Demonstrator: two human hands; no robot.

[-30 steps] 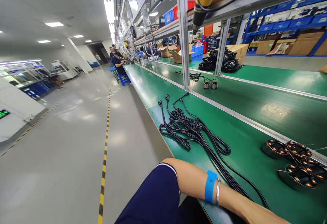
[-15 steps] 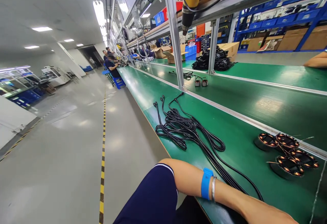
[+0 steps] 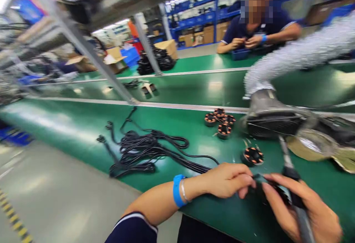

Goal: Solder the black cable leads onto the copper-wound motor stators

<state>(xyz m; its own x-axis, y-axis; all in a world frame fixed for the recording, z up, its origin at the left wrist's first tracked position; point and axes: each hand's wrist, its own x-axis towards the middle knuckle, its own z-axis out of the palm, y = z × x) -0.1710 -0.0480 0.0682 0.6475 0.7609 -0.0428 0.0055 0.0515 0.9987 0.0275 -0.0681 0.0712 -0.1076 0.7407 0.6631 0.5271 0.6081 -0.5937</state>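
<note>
Hands meeting at lower right of frame over green bench mat (image 3: 69, 125), left hand (image 3: 227, 179) pinching small dark blurred part (image 3: 260, 184), right hand (image 3: 302, 208) curled around thin grey-handled tool (image 3: 294, 195), copper-wound round coil (image 3: 253, 156) just above, tangled black cable bundle (image 3: 141, 150) left of centre.

Green workbench (image 3: 69, 125) carrying a tangled bundle of black cables (image 3: 144, 150), a cluster of copper-wound coils (image 3: 220, 120), one separate coil (image 3: 253, 156), and a grey extraction hood (image 3: 273, 119) resting just beside them.
</note>
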